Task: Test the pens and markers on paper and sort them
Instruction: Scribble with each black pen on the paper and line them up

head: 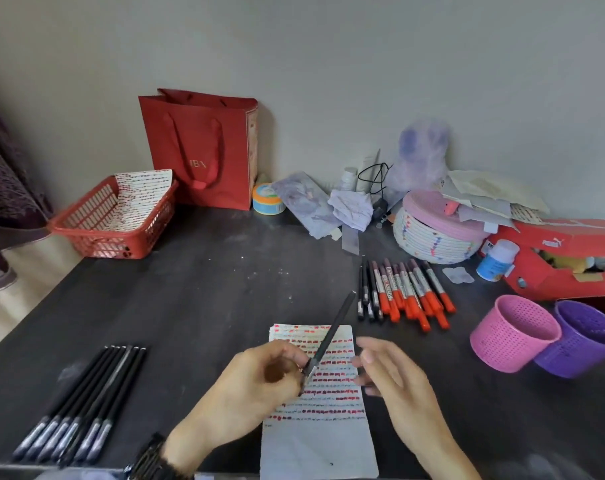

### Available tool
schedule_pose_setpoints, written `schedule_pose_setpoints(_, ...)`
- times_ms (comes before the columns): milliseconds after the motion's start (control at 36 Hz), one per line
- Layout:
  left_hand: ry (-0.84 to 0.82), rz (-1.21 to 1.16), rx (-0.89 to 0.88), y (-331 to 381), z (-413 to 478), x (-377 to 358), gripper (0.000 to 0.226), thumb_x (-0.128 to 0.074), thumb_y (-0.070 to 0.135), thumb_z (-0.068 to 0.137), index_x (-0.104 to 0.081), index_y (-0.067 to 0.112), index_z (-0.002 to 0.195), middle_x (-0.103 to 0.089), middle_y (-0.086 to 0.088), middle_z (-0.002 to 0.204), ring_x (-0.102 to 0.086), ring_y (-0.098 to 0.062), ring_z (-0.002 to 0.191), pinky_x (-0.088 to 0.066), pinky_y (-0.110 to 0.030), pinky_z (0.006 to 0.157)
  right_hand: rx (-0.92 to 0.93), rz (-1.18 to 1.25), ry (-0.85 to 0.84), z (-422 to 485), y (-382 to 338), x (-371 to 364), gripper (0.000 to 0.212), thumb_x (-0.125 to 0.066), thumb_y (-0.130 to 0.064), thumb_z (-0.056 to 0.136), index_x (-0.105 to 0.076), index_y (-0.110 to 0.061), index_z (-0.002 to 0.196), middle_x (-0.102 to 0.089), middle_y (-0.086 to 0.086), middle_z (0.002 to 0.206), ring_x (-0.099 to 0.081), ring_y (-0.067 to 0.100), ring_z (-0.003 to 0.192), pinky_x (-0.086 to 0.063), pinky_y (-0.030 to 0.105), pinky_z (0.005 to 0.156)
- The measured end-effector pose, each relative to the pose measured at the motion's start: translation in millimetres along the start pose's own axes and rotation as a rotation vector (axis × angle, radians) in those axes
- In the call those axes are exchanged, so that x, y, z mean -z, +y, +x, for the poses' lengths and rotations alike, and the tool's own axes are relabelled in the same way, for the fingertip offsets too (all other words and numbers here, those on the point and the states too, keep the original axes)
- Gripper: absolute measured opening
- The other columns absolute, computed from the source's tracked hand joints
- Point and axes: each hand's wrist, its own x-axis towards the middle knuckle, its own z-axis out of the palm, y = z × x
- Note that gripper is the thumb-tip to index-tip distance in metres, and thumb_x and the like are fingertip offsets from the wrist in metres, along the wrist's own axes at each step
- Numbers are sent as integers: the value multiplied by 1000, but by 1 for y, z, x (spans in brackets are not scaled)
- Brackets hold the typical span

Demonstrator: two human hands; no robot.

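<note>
A black pen (332, 334) is pinched in my left hand (259, 386), tip down on the white paper (314, 441), its upper end leaning up and to the right. Rows of red test marks cover the paper's upper half. My right hand (394, 382) hovers over the paper's right edge with relaxed fingers; a small dark shape shows under its fingertips, and I cannot tell what it is. Several black pens (82, 400) lie in a row at the front left. Red-capped markers (411, 292) and a few black pens (366, 289) lie at the right.
A pink basket (512, 334) and a purple basket (585, 341) lie tipped at the right. A red basket (114, 220) with a marked sheet sits at the back left beside a red bag (204, 150). A woven box (436, 233) and clutter line the wall.
</note>
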Motion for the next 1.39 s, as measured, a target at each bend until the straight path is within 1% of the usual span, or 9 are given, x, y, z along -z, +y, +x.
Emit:
schedule_pose_setpoints(111, 2, 50, 2, -6, -15, -5, 27, -59, 43, 75, -71, 37, 98, -72, 3, 86, -60, -11, 73, -53, -44, 83, 39, 158, -150, -19, -16, -26, 28, -70, -50, 87, -73, -28, 104, -70, 2, 81, -59, 15, 62, -52, 26, 64)
schedule_pose_setpoints(278, 6, 66, -45, -13, -33, -13, 20, -56, 40, 90, -70, 32, 101, -70, 3, 86, -61, -24, 81, -52, -39, 80, 27, 249, -37, -34, -16, -49, 9, -66, -13, 95, -72, -12, 89, -68, 7, 71, -58, 18, 60, -52, 26, 60)
schedule_pose_setpoints(389, 34, 180, -131, -18, -41, -22, 16, -61, 47, 96, -69, 32, 97, -65, 10, 78, -52, -7, 65, -44, -21, 64, 39, 235, -3, -41, -15, -56, 10, -69, -23, 90, -71, -14, 88, -68, 5, 68, -60, 13, 59, -52, 22, 60)
schedule_pose_setpoints(667, 24, 392, -256, -21, -67, -33, 24, -40, 51, 104, -58, 35, 101, -60, 22, 94, -56, -3, 87, -48, -26, 76, 19, 214, -114, -64, -10, -54, 14, -70, -30, 85, -73, -17, 81, -67, 9, 64, -54, 16, 49, -50, 28, 52)
schedule_pose_setpoints(806, 194, 538, -215, -38, -82, -2, 33, -31, 57, 100, -51, 33, 93, -52, 25, 84, -50, 2, 78, -46, -26, 69, -6, 414, 297, -51, -8, -13, 18, -74, -31, 82, -70, -22, 68, -56, 0, 55, -51, 15, 46, -43, 25, 42)
schedule_pose_setpoints(917, 347, 493, -135, -51, -83, 19, 40, -25, 60, 100, -47, 30, 85, -55, 17, 85, -53, -8, 79, -46, -34, 71, 3, 282, 239, -43, -10, -3, 18, -66, -18, 95, -73, -24, 78, -67, 6, 63, -59, 17, 50, -49, 25, 46)
schedule_pose_setpoints(1083, 200, 570, -116, -59, -58, -5, 48, -54, 63, 83, -55, 30, 117, -57, 25, 113, -50, -1, 111, -37, -18, 98, -80, 282, 76, -38, -12, -47, 12, -64, -18, 96, -66, -16, 85, -67, 11, 67, -62, 23, 52, -51, 29, 48)
schedule_pose_setpoints(1167, 143, 633, -135, -65, -50, -14, 64, -56, 65, 79, -54, 25, 128, -52, 18, 143, -36, 7, 129, -14, -17, 119, -93, 298, 81, -32, -11, -62, 19, -64, -26, 97, -66, -11, 85, -65, 12, 64, -61, 23, 50, -50, 29, 47)
schedule_pose_setpoints(1389, 161, 585, -143, -73, -42, -16, 68, -70, 65, 75, -43, 39, 132, -43, 27, 145, -2, 38, 126, 6, -3, 111, -36, 94, 127, -16, -2, -86, 37, -73, -35, 91, -59, -13, 64, -58, 6, 48, -52, 15, 39, -42, 23, 39)
